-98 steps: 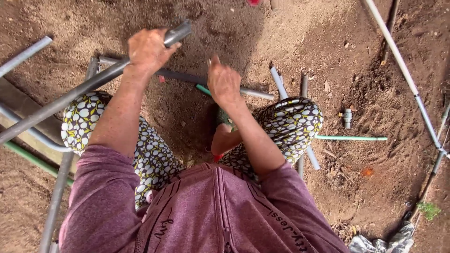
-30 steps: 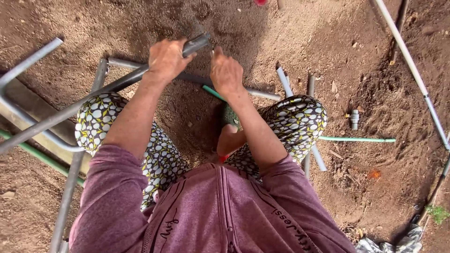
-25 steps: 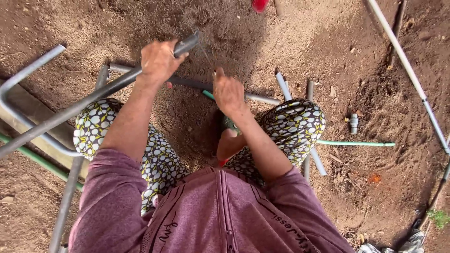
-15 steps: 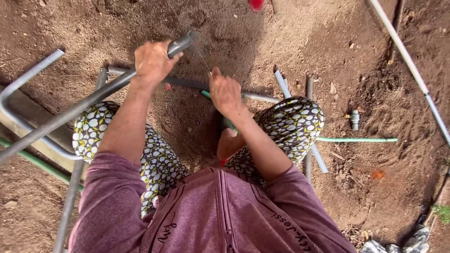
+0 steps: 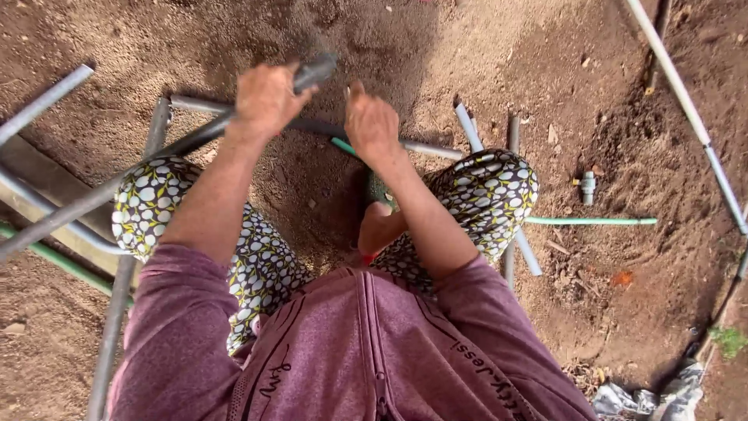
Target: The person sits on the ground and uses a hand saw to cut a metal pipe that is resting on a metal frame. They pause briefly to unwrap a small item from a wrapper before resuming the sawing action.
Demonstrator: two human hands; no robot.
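Observation:
My left hand (image 5: 265, 101) is closed around a long grey metal pipe (image 5: 156, 156) just short of its raised far end, holding it slanted above the dirt. My right hand (image 5: 372, 125) is curled into a fist just right of that pipe end, gripping a thin tool that is too blurred to identify. Under both hands a second grey pipe (image 5: 195, 104) lies flat on the soil and runs off to the right. I am squatting, with my knees in patterned trousers on either side of my arms.
A green hose (image 5: 592, 221) lies right of my right knee, with a small metal fitting (image 5: 587, 187) above it. Short pipe pieces (image 5: 467, 129) lie by that knee. A long white pipe (image 5: 678, 78) crosses the right side. More pipes (image 5: 47, 101) lie at left.
My left hand has kept its grip on the slanted pipe. My right hand has shifted back and forth a little beside the pipe's end. The view has moved slightly.

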